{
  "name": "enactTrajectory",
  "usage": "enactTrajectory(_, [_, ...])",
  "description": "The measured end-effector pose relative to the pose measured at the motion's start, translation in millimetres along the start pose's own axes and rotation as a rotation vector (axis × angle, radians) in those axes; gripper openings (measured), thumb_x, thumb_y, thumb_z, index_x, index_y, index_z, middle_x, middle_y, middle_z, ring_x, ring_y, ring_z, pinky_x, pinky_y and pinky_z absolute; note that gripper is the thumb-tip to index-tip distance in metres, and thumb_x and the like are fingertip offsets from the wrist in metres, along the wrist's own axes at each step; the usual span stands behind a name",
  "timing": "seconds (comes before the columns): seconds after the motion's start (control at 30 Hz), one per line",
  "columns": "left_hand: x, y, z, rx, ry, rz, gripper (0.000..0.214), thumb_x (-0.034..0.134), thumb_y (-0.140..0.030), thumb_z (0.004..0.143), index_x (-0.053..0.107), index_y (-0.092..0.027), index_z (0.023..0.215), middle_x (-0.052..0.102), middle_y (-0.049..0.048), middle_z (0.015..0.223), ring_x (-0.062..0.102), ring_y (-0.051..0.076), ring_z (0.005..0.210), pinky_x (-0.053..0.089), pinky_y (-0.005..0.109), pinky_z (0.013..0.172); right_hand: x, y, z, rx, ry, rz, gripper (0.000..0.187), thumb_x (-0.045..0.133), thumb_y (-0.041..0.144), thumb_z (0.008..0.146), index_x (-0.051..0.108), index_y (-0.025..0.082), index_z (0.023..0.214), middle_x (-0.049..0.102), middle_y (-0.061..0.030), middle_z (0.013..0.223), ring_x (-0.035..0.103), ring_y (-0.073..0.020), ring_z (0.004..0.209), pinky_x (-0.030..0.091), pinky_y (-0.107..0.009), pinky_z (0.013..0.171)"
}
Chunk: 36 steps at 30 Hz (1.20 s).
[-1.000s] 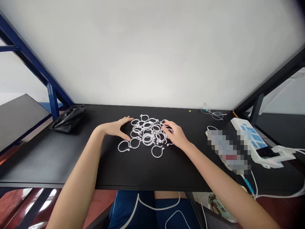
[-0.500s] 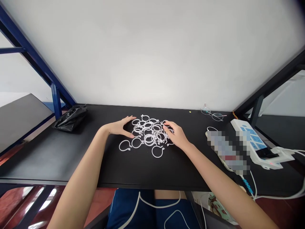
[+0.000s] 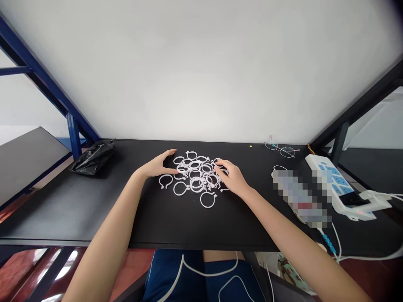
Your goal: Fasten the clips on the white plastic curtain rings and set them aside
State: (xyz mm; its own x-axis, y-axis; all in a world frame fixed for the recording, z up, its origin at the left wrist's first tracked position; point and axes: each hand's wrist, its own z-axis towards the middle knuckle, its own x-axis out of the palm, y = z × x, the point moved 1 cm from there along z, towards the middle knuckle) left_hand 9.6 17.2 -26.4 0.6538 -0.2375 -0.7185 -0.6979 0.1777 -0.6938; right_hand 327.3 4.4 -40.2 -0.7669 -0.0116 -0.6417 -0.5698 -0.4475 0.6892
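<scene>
A pile of white curtain rings (image 3: 204, 181), each with a gap between small knobbed ends, lies on the black tabletop (image 3: 176, 224). My left hand (image 3: 154, 166) is at the pile's left side, thumb and fingers spread apart, with the thumb tip by the outer rings. Just below that thumb lies a separate ring (image 3: 165, 175). At the pile's right edge, my right hand (image 3: 233, 178) rests with curved, parted fingers touching or close over rings, partly hiding them. Another ring (image 3: 207, 207) lies at the near side of the pile.
A black plastic bag (image 3: 94, 158) sits at the far left. Eyeglasses (image 3: 287, 152) lie at the back right. A blurred-out phone-like object (image 3: 300, 199) and a white power strip (image 3: 336, 184) with cables are on the right. Sloping frame bars flank the table.
My left hand has shifted slightly, its thumb now higher beside the pile. The leftmost ring has turned so its gap faces the near edge. My right hand has barely moved.
</scene>
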Motion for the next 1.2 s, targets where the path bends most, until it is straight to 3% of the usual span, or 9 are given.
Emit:
enactTrajectory(0.2, [10.3,-9.7,8.1,0.175,-0.005,-0.111,0.064,0.067,-0.044,0.077,0.048,-0.023,0.135,0.051,0.0087,0.142,0.047,0.027,0.132,0.034,0.045,0.115,-0.3,0.8,-0.8,-0.018,-0.012,0.002,0.026,0.053,0.038,0.092,0.066,0.021,0.106,0.065,-0.0103,0.120,0.059,-0.0266,0.118,0.047,-0.045,0.102])
enactTrajectory(0.4, [30.5,-24.2,15.1,0.264,-0.039,-0.064,0.033,0.065,-0.038,0.077,0.065,-0.023,0.106,0.063,0.0061,0.125,0.056,0.026,0.120,0.040,0.042,0.109,-1.4,11.1,-4.8,-0.147,0.167,-0.093,0.028,0.055,0.039,0.091,0.068,0.026,0.112,0.051,-0.0081,0.143,0.043,-0.0291,0.135,0.039,-0.053,0.108])
enactTrajectory(0.5, [32.7,-28.2,13.4,0.254,-0.004,-0.061,0.036,0.069,-0.041,0.074,0.065,-0.024,0.106,0.062,0.0049,0.127,0.054,0.026,0.123,0.039,0.042,0.110,0.5,11.8,-5.3,-0.143,0.183,-0.092,0.024,0.057,0.036,0.090,0.069,0.023,0.107,0.054,-0.0098,0.139,0.047,-0.0291,0.131,0.041,-0.052,0.106])
enactTrajectory(0.63, [29.7,-34.9,9.4,0.230,0.019,-0.093,0.054,0.076,-0.046,0.068,0.062,-0.027,0.116,0.058,0.0046,0.133,0.050,0.028,0.127,0.037,0.045,0.112,2.8,6.4,-3.7,-0.099,0.104,-0.092,0.018,0.058,0.031,0.088,0.071,0.022,0.098,0.059,-0.0112,0.133,0.052,-0.0293,0.126,0.044,-0.051,0.103])
enactTrajectory(0.73, [27.5,-42.2,8.2,0.213,-0.087,-0.270,0.052,0.074,-0.049,0.071,0.062,-0.023,0.114,0.061,0.0070,0.129,0.054,0.027,0.123,0.041,0.045,0.108,3.2,1.9,-2.2,-0.085,0.026,-0.080,0.014,0.057,0.025,0.087,0.071,0.022,0.089,0.063,-0.0110,0.127,0.057,-0.0275,0.120,0.045,-0.049,0.102])
enactTrajectory(0.83, [27.5,-45.0,9.3,0.182,-0.205,-0.407,0.038,0.064,-0.047,0.081,0.063,-0.017,0.105,0.068,0.0091,0.111,0.065,0.023,0.101,0.052,0.039,0.092,3.1,-0.1,-1.5,-0.092,-0.025,-0.059,0.015,0.055,0.022,0.086,0.070,0.021,0.085,0.066,-0.0115,0.121,0.059,-0.0273,0.117,0.046,-0.049,0.101])
enactTrajectory(0.93, [28.7,-40.3,11.7,0.153,-0.286,-0.282,0.024,0.060,-0.035,0.080,0.066,-0.016,0.094,0.070,0.0066,0.091,0.066,0.020,0.084,0.054,0.035,0.078,2.7,0.4,-1.3,-0.092,-0.058,-0.028,0.016,0.054,0.022,0.086,0.069,0.021,0.087,0.067,-0.0115,0.118,0.059,-0.0273,0.116,0.047,-0.048,0.100])
enactTrajectory(1.07, [28.4,-32.4,11.8,0.238,-0.451,0.051,0.019,0.050,-0.021,0.078,0.066,-0.018,0.088,0.067,0.0049,0.088,0.063,0.019,0.084,0.052,0.034,0.080,2.1,1.5,-1.1,-0.098,-0.080,-0.006,0.015,0.054,0.024,0.086,0.069,0.021,0.087,0.069,-0.0106,0.115,0.061,-0.0270,0.113,0.047,-0.050,0.100])
enactTrajectory(1.2, [29.4,-31.7,8.5,0.292,-0.389,0.318,0.023,0.047,-0.023,0.081,0.067,-0.021,0.092,0.064,0.0061,0.096,0.059,0.022,0.092,0.051,0.035,0.081,1.7,1.6,-0.6,-0.090,-0.087,0.013,0.015,0.054,0.024,0.086,0.069,0.022,0.087,0.069,-0.0104,0.114,0.061,-0.0267,0.113,0.050,-0.048,0.096])
